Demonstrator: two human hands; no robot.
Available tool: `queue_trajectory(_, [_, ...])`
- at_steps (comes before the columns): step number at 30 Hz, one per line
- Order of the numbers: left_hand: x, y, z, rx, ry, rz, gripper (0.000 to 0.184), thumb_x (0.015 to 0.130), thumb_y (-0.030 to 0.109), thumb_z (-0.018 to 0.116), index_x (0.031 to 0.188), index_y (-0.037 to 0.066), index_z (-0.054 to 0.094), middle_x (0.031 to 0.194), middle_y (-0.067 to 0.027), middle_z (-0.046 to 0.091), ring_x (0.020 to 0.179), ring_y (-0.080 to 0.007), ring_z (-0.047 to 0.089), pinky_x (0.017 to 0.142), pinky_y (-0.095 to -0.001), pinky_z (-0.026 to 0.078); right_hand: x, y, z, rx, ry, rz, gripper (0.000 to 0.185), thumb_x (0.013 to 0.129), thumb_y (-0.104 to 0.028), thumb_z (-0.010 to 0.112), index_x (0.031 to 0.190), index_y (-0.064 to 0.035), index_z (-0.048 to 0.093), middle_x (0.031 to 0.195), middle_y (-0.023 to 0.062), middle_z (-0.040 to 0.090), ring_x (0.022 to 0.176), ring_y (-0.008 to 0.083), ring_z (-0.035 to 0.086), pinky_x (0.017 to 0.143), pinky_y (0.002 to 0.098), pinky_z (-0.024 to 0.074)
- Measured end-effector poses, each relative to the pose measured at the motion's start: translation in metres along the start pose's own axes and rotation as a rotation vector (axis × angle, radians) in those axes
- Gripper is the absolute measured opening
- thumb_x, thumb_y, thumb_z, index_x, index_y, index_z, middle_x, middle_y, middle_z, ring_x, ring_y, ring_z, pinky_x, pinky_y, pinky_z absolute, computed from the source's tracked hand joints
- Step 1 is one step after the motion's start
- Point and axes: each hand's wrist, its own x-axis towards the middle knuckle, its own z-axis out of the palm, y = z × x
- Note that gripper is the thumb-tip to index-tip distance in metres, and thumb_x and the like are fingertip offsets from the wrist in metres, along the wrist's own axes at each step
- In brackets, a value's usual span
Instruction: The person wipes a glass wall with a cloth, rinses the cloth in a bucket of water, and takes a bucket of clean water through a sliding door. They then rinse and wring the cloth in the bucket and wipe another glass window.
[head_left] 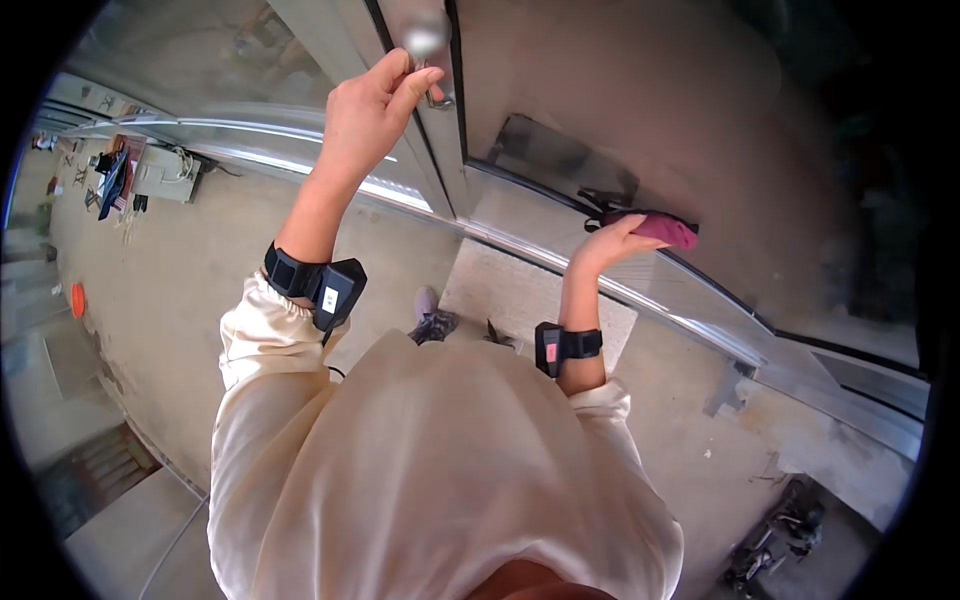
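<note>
1. Metal door fitting (424, 42), rounded and shiny at the top with a small curved piece below, sits on the narrow upright of a framed glass door; its upper part is blurred.
2. Left hand (375, 105), raised highest, closes on the fitting, fingers curled in and thumb pressed near the forefinger; from where I stand, the exact grip point cannot be made out.
3. Right hand (612, 243), lower down and near the dark glass panel (640, 100), holds a maroon item (668, 231) between a stretched thumb and nearly straight fingers; I cannot tell whether it touches the glass.
4. Black bands with boxy devices circle both forearms: one on the left (338, 293), one on the right (549, 348), below loose cream sleeves.
5. Underfoot, a pale rectangular slab (485, 285) lies against the door's metal sill, a shoe (427, 302) just beside it.
6. Farther off, a red-orange object (78, 300) lies at far left, and dark machinery (775, 535) stands at lower right.
</note>
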Motion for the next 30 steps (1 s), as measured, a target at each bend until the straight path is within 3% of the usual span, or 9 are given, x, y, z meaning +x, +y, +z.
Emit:
queue_trajectory(2, [0.0, 0.004, -0.004, 0.059, -0.039, 0.0, 0.031, 0.085, 0.034, 0.056, 0.07, 0.008, 0.053, 0.057, 0.0037, 0.059, 0.042, -0.014, 0.043, 0.045, -0.027, 0.036, -0.024, -0.051, 0.018, 0.03, -0.118, -0.175, 0.069, 0.084, -0.012, 0.046, 0.138, 0.004, 0.006, 0.144, 0.0248, 0.004, 0.133, 0.0366, 0.009, 0.108, 0.0409, 0.0059])
queue_trajectory(6, [-0.001, 0.001, -0.004, -0.02, -0.028, 0.031, 0.025, 0.086, 0.032, 0.056, 0.075, 0.01, 0.061, 0.05, 0.0037, 0.045, 0.045, -0.0061, 0.032, 0.044, -0.0233, 0.028, 0.009, -0.122, 0.052, -0.071, -0.187, -0.849, 0.067, 0.073, -0.009, 0.046, 0.137, -0.0044, 0.026, 0.142, 0.0284, 0.011, 0.131, 0.0479, 0.003, 0.104, 0.0527, -0.0004])
queue_trajectory(12, [0.001, -0.011, 0.002, 0.087, 0.053, 0.171, 0.026, 0.085, 0.034, 0.056, 0.075, 0.01, 0.058, 0.05, 0.0009, 0.049, 0.042, -0.0135, 0.039, 0.044, -0.0263, 0.034, 0.017, -0.17, 0.079, -0.106, -0.159, -1.215, 0.057, 0.071, -0.01, 0.049, 0.128, -0.014, 0.046, 0.142, 0.0161, 0.025, 0.133, 0.0335, 0.018, 0.103, 0.0512, 0.0003])
queue_trajectory(14, [0.001, -0.01, 0.0, 0.152, 0.06, 0.161, 0.027, 0.085, 0.034, 0.055, 0.075, 0.009, 0.056, 0.058, 0.002, 0.059, 0.042, -0.0163, 0.044, 0.045, -0.0277, 0.037, 0.003, -0.127, 0.076, -0.281, -0.406, -1.471, 0.05, 0.072, -0.011, 0.052, 0.122, -0.0189, 0.052, 0.142, 0.0056, 0.03, 0.129, 0.0201, 0.03, 0.104, 0.0446, 0.0061])
queue_trajectory(16, [0.0, -0.011, 0.003, 0.163, 0.065, 0.171, 0.028, 0.086, 0.034, 0.054, 0.074, 0.008, 0.053, 0.063, 0.0028, 0.063, 0.044, -0.0172, 0.048, 0.046, -0.0283, 0.038, -0.015, -0.075, 0.064, -0.488, -0.726, -1.573, 0.057, 0.077, -0.014, 0.048, 0.133, -0.0196, 0.037, 0.142, -0.0051, 0.028, 0.122, 0.0033, 0.033, 0.104, 0.0364, 0.0127])
queue_trajectory(17, [0.001, -0.01, 0.002, 0.141, 0.049, 0.13, 0.035, 0.083, 0.044, 0.053, 0.076, 0.01, 0.053, 0.058, -0.0037, 0.06, 0.057, -0.029, 0.059, 0.05, -0.0371, 0.046, -0.018, -0.053, 0.057, -0.544, -0.871, -1.655, 0.056, 0.078, -0.014, 0.047, 0.133, -0.0183, 0.037, 0.142, -0.0043, 0.029, 0.122, 0.0034, 0.033, 0.105, 0.0334, 0.0136])
queue_trajectory(21, [0.001, -0.009, 0.001, 0.167, 0.064, 0.135, 0.034, 0.083, 0.044, 0.053, 0.076, 0.011, 0.053, 0.058, -0.0027, 0.06, 0.057, -0.0281, 0.06, 0.05, -0.036, 0.046, -0.008, -0.014, 0.041, -0.642, -1.219, -1.816, 0.053, 0.08, -0.013, 0.043, 0.132, -0.0127, 0.037, 0.142, -0.0042, 0.029, 0.123, 0.005, 0.033, 0.106, 0.0282, 0.016])
queue_trajectory(24, [-0.002, -0.011, 0.0, 0.145, 0.092, 0.183, 0.029, 0.085, 0.036, 0.054, 0.075, 0.009, 0.053, 0.06, 0.0022, 0.061, 0.047, -0.0202, 0.053, 0.047, -0.03, 0.04, 0.019, -0.059, 0.034, -0.556, -1.18, -1.729, 0.05, 0.079, -0.011, 0.044, 0.129, -0.0141, 0.043, 0.139, -0.0045, 0.034, 0.122, 0.0063, 0.036, 0.105, 0.0285, 0.0171])
queue_trajectory(30, [0.001, -0.003, -0.003, 0.232, 0.131, 0.177, 0.034, 0.083, 0.044, 0.052, 0.076, 0.011, 0.053, 0.055, -0.0064, 0.057, 0.056, -0.0286, 0.059, 0.05, -0.0372, 0.046, 0.033, -0.165, 0.063, -0.365, -0.469, -1.535, 0.047, 0.075, -0.011, 0.053, 0.121, -0.0222, 0.053, 0.128, -0.0039, 0.049, 0.118, 0.0125, 0.044, 0.103, 0.0375, 0.0131])
